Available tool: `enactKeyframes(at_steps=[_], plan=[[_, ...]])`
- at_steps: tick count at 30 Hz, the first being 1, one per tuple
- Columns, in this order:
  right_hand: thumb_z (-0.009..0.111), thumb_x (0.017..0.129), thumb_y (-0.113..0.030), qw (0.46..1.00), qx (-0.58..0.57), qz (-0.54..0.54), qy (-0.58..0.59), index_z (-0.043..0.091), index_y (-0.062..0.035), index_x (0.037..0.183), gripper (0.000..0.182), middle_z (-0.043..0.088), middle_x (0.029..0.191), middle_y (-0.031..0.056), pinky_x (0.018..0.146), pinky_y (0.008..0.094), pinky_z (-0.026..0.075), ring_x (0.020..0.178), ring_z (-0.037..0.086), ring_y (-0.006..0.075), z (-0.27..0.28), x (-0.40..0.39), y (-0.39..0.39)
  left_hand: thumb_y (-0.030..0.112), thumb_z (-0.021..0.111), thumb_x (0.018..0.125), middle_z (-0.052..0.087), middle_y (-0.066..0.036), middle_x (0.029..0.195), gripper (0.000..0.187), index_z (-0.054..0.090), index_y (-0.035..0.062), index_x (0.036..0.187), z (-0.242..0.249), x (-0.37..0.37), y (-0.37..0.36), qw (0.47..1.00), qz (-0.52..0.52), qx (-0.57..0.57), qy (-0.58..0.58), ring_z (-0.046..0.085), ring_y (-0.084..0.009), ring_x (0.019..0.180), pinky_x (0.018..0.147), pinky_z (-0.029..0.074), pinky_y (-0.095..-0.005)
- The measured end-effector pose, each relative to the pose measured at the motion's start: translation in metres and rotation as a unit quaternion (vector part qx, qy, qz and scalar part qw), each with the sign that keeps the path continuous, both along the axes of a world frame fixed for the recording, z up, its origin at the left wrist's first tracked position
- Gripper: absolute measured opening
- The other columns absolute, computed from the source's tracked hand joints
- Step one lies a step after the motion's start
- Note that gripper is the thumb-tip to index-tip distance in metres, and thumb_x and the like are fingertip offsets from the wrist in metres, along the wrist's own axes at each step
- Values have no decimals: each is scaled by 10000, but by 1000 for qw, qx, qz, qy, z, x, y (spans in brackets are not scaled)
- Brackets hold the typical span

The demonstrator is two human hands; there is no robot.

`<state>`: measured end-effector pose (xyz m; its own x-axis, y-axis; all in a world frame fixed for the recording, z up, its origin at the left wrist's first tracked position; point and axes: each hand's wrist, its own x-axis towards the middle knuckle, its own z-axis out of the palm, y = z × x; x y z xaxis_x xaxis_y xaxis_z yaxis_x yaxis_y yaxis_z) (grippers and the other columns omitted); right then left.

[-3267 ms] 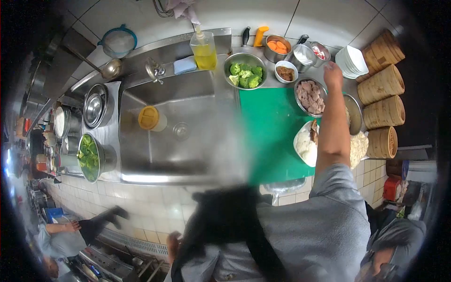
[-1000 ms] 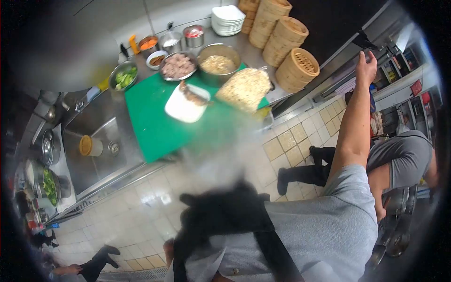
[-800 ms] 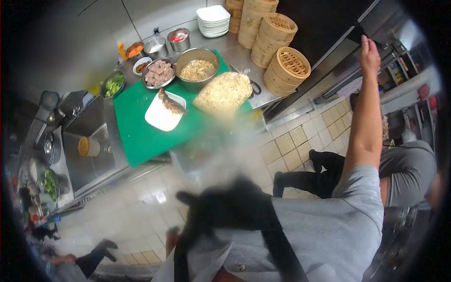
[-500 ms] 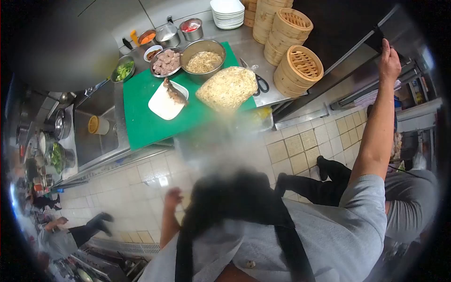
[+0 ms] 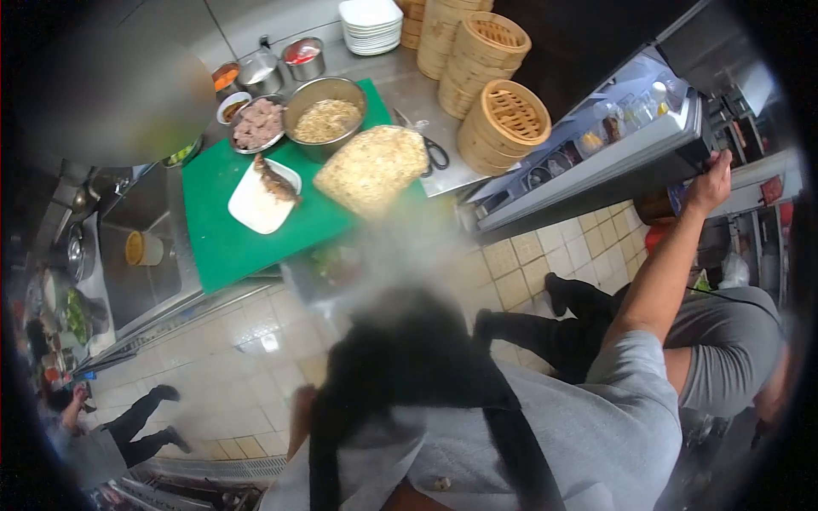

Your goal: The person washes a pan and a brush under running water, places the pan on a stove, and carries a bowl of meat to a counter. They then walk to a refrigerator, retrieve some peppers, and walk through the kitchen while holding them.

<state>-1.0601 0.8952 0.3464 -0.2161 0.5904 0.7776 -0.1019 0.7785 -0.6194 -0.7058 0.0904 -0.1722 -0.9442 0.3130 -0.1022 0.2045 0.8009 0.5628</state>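
Observation:
My right hand (image 5: pixel 712 180) is closed on the edge of a dark refrigerator door (image 5: pixel 630 166), which stands open with bottles (image 5: pixel 643 106) on its inner shelf. Low beside my body hangs my left hand (image 5: pixel 302 400), blurred and partly hidden, so its fingers do not show clearly. On the green board (image 5: pixel 230 247) lie a bag of pale shredded food (image 5: pixel 375 166), a white plate (image 5: pixel 256 204) with a brown piece of food on it, and a metal bowl (image 5: pixel 328 119) of shredded food. A bowl of raw meat (image 5: pixel 257 126) touches the board's back edge.
Bamboo steamers (image 5: pixel 504 128) and white plates (image 5: pixel 371 25) stand at the counter's back. Black scissors (image 5: pixel 434 155) lie beside the bag. A sink (image 5: pixel 162 264) is at left. One co-worker (image 5: pixel 733 341) is close at right, another (image 5: pixel 111 443) at far left.
The refrigerator door has swung open, showing its lit inside, with my right hand moving outward and down with it. The counter has shifted left in view. My left hand has dropped lower.

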Motion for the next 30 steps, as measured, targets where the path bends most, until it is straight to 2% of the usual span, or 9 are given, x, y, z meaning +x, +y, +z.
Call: enactKeyframes(at_steps=[8,11,14,17,22,24,26,29,30], plan=[[435,979,-417,894,-199,348,200,394,-110,674,435,511,788,61,838,389,402,792,495,231,-24,79,140,321,705,717,642,-109,1051,330,642,77,930,-55,-46,15,994,54,-96,0,580,-314,1014,873,450,-447],[403,990,-410,870,-201,404,199,385,-118,665,437,468,756,51,875,418,374,827,478,234,-32,107,179,317,687,742,632,-111,1058,324,640,62,938,-71,-69,47,951,188,171,-178,576,-320,1013,860,449,-460],[362,1005,-391,848,-201,451,191,394,-117,669,435,451,734,46,873,416,367,826,466,240,-39,120,217,310,621,795,639,-137,1022,284,649,66,938,23,-101,130,945,190,-102,-247,586,-341,985,842,456,-469],[338,1007,-410,801,-206,539,159,394,-114,666,454,468,734,62,885,461,358,828,468,247,-39,132,240,295,547,833,646,-163,987,259,663,79,920,-78,-85,128,953,24,-213,-215,602,-357,952,819,464,-478],[342,1011,-367,831,-191,495,166,402,-108,697,411,514,770,92,902,470,363,859,505,255,-45,148,263,300,531,826,647,-164,929,262,678,94,894,-79,-79,147,916,157,-232,-288,619,-343,888,771,471,-473],[351,1008,-340,819,-171,529,142,476,-74,767,380,561,840,122,924,440,385,890,541,248,-43,151,270,362,576,800,655,-130,961,321,674,82,924,-97,-67,122,979,-27,-161,-122,619,-330,910,791,476,-464],[382,997,-355,968,-162,88,170,559,-30,821,410,609,876,140,856,379,446,884,578,227,-26,123,186,348,695,703,654,-113,1008,413,656,78,1013,7,-89,147,976,124,-53,-172,608,-317,957,842,470,-460],[499,933,-410,976,-102,-53,187,622,10,825,451,645,828,133,721,336,499,785,607,213,-14,98,110,295,723,656,646,-97,1064,487,636,80,1084,-20,-52,119,952,222,67,-199,575,-302,1043,923,436,-457],[545,906,-427,980,-2,-70,184,633,15,809,461,648,786,122,688,339,508,745,612,214,-22,100,136,306,598,882,617,-99,1055,350,555,68,1135,-53,-33,105,907,302,189,-227,646,-218,791,617,512,-325]])
